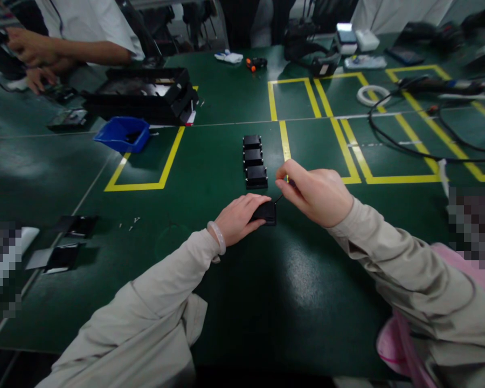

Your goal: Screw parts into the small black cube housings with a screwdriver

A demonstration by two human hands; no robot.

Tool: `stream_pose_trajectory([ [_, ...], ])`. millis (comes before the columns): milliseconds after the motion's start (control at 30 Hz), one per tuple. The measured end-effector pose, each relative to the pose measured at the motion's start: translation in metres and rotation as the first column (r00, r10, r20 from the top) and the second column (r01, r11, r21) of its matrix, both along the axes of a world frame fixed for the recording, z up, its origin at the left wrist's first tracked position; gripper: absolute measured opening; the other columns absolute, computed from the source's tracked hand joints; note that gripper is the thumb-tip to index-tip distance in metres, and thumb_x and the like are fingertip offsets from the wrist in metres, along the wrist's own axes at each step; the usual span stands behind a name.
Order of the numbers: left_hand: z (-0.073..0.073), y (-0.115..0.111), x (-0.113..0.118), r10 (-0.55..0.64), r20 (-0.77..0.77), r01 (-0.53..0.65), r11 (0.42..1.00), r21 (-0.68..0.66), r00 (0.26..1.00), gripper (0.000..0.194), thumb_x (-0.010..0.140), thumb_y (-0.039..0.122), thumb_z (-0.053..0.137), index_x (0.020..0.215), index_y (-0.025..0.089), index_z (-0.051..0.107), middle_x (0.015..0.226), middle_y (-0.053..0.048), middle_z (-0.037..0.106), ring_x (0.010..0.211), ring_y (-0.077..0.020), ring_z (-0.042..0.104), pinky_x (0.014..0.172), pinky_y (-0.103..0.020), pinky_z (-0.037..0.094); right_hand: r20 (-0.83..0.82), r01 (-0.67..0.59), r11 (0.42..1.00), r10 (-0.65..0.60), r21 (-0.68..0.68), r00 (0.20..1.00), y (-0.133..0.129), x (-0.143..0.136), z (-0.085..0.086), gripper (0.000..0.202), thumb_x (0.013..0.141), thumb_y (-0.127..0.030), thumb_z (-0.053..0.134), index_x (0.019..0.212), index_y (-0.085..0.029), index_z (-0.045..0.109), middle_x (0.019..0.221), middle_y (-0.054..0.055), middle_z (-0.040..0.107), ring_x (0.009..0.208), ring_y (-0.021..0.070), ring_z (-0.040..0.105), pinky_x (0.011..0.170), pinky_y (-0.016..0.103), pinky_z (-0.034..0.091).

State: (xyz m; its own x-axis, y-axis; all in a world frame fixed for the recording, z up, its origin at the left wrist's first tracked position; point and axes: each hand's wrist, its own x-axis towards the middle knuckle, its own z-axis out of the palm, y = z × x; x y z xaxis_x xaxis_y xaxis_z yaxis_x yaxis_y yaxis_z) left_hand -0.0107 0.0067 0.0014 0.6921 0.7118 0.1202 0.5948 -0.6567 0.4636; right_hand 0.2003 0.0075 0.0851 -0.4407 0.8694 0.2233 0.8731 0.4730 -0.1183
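A small black block (268, 213) lies on the green table, with my left hand (239, 218) closed around its left side. My right hand (313, 194) pinches a thin screwdriver (279, 199), whose dark shaft slants down to the block's right edge. Most of the tool's handle is hidden by my fingers; a bit of yellow shows. Just beyond my hands stand several black blocks (253, 157) in a row, with small shiny screws along their sides.
A blue bin (126, 134) and black trays (145, 96) stand at the left back, near a person's hands. Loose screws (134, 222) and black parts (64, 256) lie left. Cables (412, 156) and a white ring (373, 96) lie at the right.
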Motion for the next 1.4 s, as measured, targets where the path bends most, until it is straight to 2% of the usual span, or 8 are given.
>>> stream_pose_trajectory([
  [167,-0.002,0.0005,-0.0001,0.002,-0.001,-0.002,1.0,0.001,1.0,0.045,0.092,0.029,0.057,0.133,0.017,0.042,0.131,-0.013,0.054,0.119,-0.0263,0.052,0.104,-0.046,0.044,-0.052,-0.01,1.0,0.01,0.001,0.999,0.0008,-0.0009,-0.0017,0.031,0.096,-0.031,0.036,0.114,-0.016,0.057,0.073,0.001,0.068,0.055,0.0136,0.057,0.054,0.025,0.027],
  [400,-0.0035,0.0007,-0.0009,-0.002,-0.002,0.002,1.0,0.02,1.0,0.046,0.092,0.029,0.057,0.134,0.016,0.042,0.131,-0.012,0.054,0.12,-0.0259,0.052,0.105,-0.045,0.043,-0.012,-0.014,1.0,0.014,0.0,1.0,0.0012,0.0006,-0.001,0.034,0.097,-0.04,0.035,0.105,-0.018,0.06,0.069,0.002,0.067,0.053,0.0142,0.055,0.054,0.026,0.026],
  [633,-0.0028,0.0005,-0.0005,0.002,-0.01,-0.002,1.0,0.014,1.0,0.046,0.092,0.029,0.057,0.133,0.016,0.042,0.131,-0.012,0.054,0.119,-0.0261,0.052,0.104,-0.045,0.043,-0.055,-0.024,1.0,0.025,0.016,0.998,0.0018,-0.0001,-0.0023,0.029,0.094,-0.03,0.038,0.111,-0.017,0.057,0.07,0.001,0.067,0.056,0.0141,0.058,0.053,0.025,0.026],
  [867,-0.0026,0.0004,-0.0015,0.0,-0.009,0.0,1.0,0.014,1.0,0.047,0.093,0.03,0.056,0.135,0.016,0.041,0.131,-0.012,0.054,0.119,-0.0262,0.052,0.104,-0.045,0.044,-0.018,-0.017,1.0,0.017,-0.006,1.0,0.0012,0.0,-0.0003,0.032,0.096,-0.04,0.037,0.105,-0.018,0.059,0.069,0.001,0.067,0.054,0.0152,0.058,0.054,0.026,0.025],
  [1100,-0.0032,0.0008,-0.001,0.003,-0.011,-0.003,1.0,0.009,1.0,0.046,0.093,0.03,0.056,0.134,0.017,0.042,0.132,-0.012,0.053,0.12,-0.0264,0.052,0.104,-0.046,0.044,-0.063,-0.023,1.0,0.023,0.004,0.998,0.0013,-0.0004,-0.0028,0.028,0.095,-0.03,0.039,0.113,-0.017,0.055,0.075,0.001,0.069,0.056,0.014,0.059,0.053,0.025,0.026],
  [1300,-0.0025,0.0007,-0.0004,0.006,-0.002,-0.006,1.0,0.011,1.0,0.045,0.092,0.03,0.057,0.133,0.017,0.043,0.131,-0.013,0.054,0.119,-0.0267,0.052,0.104,-0.046,0.044,-0.027,-0.015,1.0,0.015,-0.018,1.0,0.0011,-0.0001,-0.0006,0.032,0.096,-0.038,0.037,0.107,-0.018,0.058,0.071,0.002,0.068,0.056,0.015,0.058,0.054,0.026,0.026],
  [1400,-0.0023,0.0005,-0.0004,-0.001,-0.003,0.001,1.0,0.011,1.0,0.045,0.092,0.03,0.056,0.133,0.017,0.042,0.131,-0.013,0.054,0.12,-0.0265,0.052,0.104,-0.046,0.044,-0.023,-0.003,1.0,0.003,-0.014,1.0,0.0012,-0.0005,-0.0012,0.031,0.096,-0.034,0.035,0.109,-0.017,0.057,0.07,0.002,0.068,0.055,0.0151,0.058,0.054,0.026,0.026],
])
